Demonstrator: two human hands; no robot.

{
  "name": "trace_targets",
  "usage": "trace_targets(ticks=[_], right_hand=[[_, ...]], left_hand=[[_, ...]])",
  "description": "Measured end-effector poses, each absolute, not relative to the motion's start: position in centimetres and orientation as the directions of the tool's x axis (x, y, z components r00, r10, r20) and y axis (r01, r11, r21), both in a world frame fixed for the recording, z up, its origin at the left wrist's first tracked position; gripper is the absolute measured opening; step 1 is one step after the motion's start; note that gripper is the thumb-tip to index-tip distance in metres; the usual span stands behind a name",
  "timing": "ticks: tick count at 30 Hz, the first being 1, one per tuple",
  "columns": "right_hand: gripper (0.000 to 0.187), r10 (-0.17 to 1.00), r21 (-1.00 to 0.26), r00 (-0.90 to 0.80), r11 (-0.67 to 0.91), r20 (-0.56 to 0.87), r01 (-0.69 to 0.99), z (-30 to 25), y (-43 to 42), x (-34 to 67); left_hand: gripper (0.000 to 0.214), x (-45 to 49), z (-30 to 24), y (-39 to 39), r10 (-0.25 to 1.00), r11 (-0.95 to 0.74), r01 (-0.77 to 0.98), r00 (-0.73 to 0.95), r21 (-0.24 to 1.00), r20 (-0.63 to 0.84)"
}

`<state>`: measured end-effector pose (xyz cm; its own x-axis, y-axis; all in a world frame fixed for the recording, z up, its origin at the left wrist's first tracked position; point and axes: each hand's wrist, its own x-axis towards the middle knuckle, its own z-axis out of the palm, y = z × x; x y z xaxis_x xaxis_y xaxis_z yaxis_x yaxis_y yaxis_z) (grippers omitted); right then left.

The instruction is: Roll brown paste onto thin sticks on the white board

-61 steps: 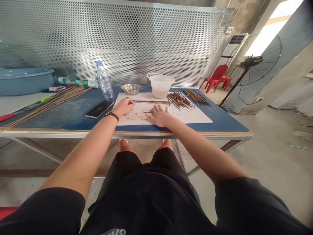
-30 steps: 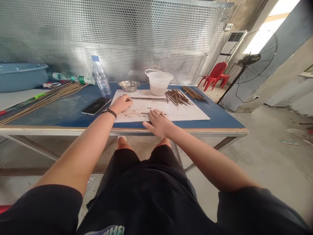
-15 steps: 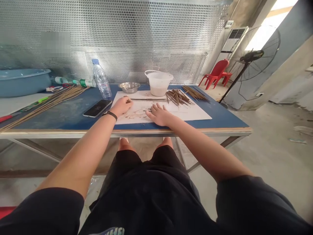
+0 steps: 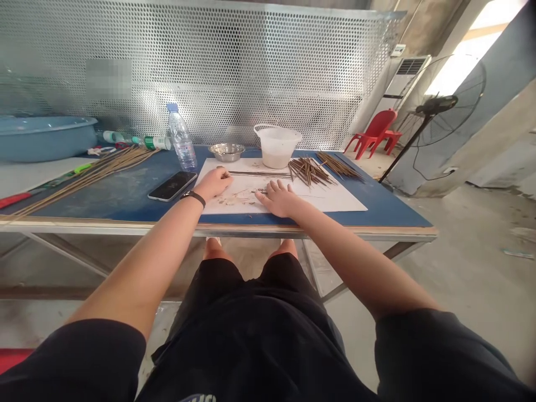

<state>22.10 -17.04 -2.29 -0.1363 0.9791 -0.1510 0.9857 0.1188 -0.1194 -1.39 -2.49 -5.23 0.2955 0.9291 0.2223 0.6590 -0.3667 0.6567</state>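
Note:
A white board [image 4: 330,196] lies on the blue table [image 4: 125,195]. My left hand [image 4: 215,182] rests on the board's left part with its fingers curled, at the end of a thin brown stick [image 4: 259,174] that runs right; whether it grips the stick I cannot make out. My right hand [image 4: 280,198] lies flat on the board, fingers spread, over a short stick and brown smears. A pile of brown sticks [image 4: 310,170] sits behind it, beside a white plastic tub [image 4: 277,146] and a small metal bowl [image 4: 226,151].
A black phone [image 4: 172,186] and a water bottle [image 4: 181,139] stand left of the board. Long thin sticks [image 4: 84,176] stretch across the table's left side, with a blue basin [image 4: 46,137] behind. A perforated metal screen backs the table. Red chairs [image 4: 374,133] and a standing fan [image 4: 435,111] are at right.
My right hand slid back toward the table edge, then forward again onto the board, fingers flat throughout. The left hand stayed put.

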Motion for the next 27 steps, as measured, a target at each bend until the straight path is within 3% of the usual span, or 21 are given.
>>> trace_targets(ticks=[11,15,22,27], right_hand=[[0.114,0.971,-0.057,-0.212,0.207,-0.108,0.977,-4.1,-22.3,23.0],[0.114,0.979,-0.058,-0.187,0.182,-0.086,0.981,-4.3,-21.7,22.9],[0.098,0.984,-0.094,-0.142,0.132,-0.109,0.987,-3.5,-16.8,24.0],[0.106,0.978,-0.138,-0.199,0.189,-0.058,0.972,-4.4,-18.2,24.8]], left_hand=[[0.015,-1.4,-4.8,-3.3,0.922,-0.384,0.666,0.313,0.639,0.228],[0.017,-1.4,-4.9,-3.3,0.926,-0.373,0.668,0.308,0.644,0.217],[0.022,-1.3,-4.4,-3.8,0.931,-0.36,0.662,0.303,0.658,0.205],[0.017,-1.2,-4.5,-3.9,0.933,-0.349,0.641,0.304,0.684,0.192]])
